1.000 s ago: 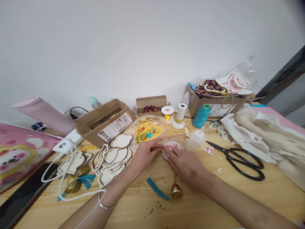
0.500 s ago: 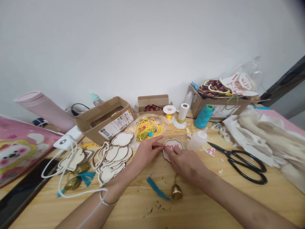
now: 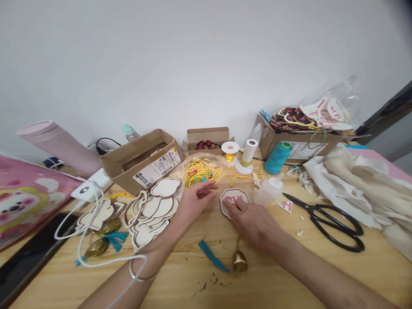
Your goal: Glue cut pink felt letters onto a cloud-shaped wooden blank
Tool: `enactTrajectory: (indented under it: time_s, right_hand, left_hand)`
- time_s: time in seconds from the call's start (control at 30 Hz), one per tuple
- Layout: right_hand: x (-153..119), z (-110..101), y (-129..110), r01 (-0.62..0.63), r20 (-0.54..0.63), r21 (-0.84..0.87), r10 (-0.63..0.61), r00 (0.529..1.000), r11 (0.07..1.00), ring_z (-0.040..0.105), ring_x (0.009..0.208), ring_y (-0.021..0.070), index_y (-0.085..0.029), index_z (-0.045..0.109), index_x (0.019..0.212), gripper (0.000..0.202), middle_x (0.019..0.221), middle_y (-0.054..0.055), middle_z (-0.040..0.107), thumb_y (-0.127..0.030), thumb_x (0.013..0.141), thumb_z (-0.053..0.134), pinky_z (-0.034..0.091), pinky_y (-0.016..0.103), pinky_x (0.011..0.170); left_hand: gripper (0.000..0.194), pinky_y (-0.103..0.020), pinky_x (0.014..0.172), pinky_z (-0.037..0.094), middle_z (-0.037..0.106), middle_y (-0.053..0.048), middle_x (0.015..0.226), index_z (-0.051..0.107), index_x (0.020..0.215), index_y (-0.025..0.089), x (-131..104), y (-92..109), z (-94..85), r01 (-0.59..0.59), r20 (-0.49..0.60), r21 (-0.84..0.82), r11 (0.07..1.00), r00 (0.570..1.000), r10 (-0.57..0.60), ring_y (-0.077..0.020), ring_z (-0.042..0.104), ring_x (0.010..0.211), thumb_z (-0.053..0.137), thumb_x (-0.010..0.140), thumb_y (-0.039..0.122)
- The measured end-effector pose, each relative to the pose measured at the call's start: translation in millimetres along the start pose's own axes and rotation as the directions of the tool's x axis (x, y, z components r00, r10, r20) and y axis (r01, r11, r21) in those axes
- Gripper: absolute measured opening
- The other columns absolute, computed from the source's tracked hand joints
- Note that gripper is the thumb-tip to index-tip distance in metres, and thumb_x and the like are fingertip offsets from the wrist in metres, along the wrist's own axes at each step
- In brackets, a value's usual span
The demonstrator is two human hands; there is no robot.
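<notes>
A small scalloped plaque (image 3: 226, 212) with a white face, brown rim and pink lettering lies flat on the wooden table. Curled fingertips of my right hand (image 3: 254, 223) press on its face and cover part of the lettering. To its left, my left hand (image 3: 196, 199) is raised a little with thumb and fingers apart, holding nothing. Just below my right hand lies a small brass bell (image 3: 240, 260). A teal tassel strip (image 3: 213, 256) rests beside the bell. A translucent squeeze bottle (image 3: 268, 190) stands right of the plaque.
Black scissors (image 3: 334, 221) and a pink-lettered scrap (image 3: 286, 206) lie at right. Blank plaques (image 3: 154, 208) are piled at left, with a white cable (image 3: 106, 259) crossing my left forearm. Behind are cardboard boxes (image 3: 128, 174), a teal thread cone (image 3: 278, 159) and tangled yellow cord (image 3: 202, 169).
My left hand has drawn away from the plaque to the left, and its fingers have parted. My right hand stays on the plaque. The view has shifted slightly.
</notes>
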State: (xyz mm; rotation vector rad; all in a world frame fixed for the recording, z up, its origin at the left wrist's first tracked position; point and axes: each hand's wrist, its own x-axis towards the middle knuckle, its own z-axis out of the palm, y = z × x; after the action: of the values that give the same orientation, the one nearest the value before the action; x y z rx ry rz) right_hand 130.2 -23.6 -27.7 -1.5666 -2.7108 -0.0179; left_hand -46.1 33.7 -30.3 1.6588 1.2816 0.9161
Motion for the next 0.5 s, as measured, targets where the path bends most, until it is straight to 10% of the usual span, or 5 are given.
enactTrajectory:
  time_s: [0.23, 0.5]
  right_hand:
    - [1.5, -0.3, -0.3, -0.027, 0.037, 0.005, 0.026, 0.999, 1.0, 0.062, 0.068, 0.0178, -0.017, 0.04, 0.124, 0.041, 0.092, 0.011, 0.062, -0.014, 0.083, 0.039, 0.036, 0.024, 0.051]
    - [1.6, 3.5, 2.3, -0.04, 0.082, 0.012, 0.039, 0.996, 0.999, 0.065, 0.073, 0.0209, -0.016, 0.038, 0.129, 0.043, 0.104, 0.014, 0.061, -0.016, 0.086, 0.036, 0.042, 0.027, 0.055]
  left_hand:
    - [0.019, -0.027, 0.073, 0.047, 0.067, -0.004, 0.09, 0.069, 0.09, 0.023, -6.0, -7.5, -4.7, -0.311, 0.225, 0.273, 0.91, 0.941, 0.254, -0.015, 0.06, 0.081, 0.053, 0.079, 0.022]
    - [0.021, -0.028, 0.074, 0.045, 0.066, -0.004, 0.088, 0.068, 0.093, 0.022, -5.8, -5.3, -5.4, -0.34, 0.277, 0.298, 0.892, 0.925, 0.261, -0.0155, 0.059, 0.081, 0.052, 0.081, 0.022]
